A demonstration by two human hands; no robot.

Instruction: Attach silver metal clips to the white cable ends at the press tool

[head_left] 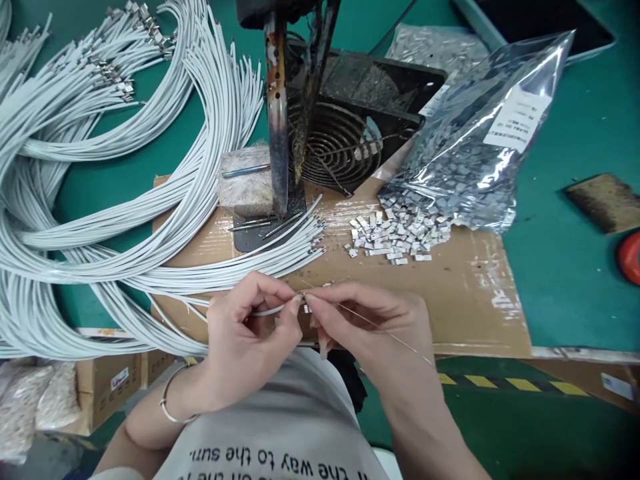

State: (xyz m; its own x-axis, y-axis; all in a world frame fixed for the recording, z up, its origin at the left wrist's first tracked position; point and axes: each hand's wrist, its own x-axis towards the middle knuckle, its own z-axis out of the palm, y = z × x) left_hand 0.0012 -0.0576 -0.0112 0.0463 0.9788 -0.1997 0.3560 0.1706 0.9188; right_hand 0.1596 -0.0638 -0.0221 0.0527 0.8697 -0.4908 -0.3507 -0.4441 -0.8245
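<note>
You are holding both forearms forward, and your left hand (255,340) and right hand (383,310) are facing each other, fingertips nearly meeting over the near edge of the cardboard (465,293). Your left thumb and index finger are pinching shut on a white cable (267,311), whose end is pointing toward your right fingertips. Your right thumb and index finger are closing on a small metal piece (307,308) right between the two pinches; it is looking silvery, its details too small to tell. A thin wire (385,331) is running slantwise across your right hand. Beyond your left fingers, more cable ends (295,247) are lying; beyond your right, loose metal pieces (400,230) are sitting heaped.
</note>
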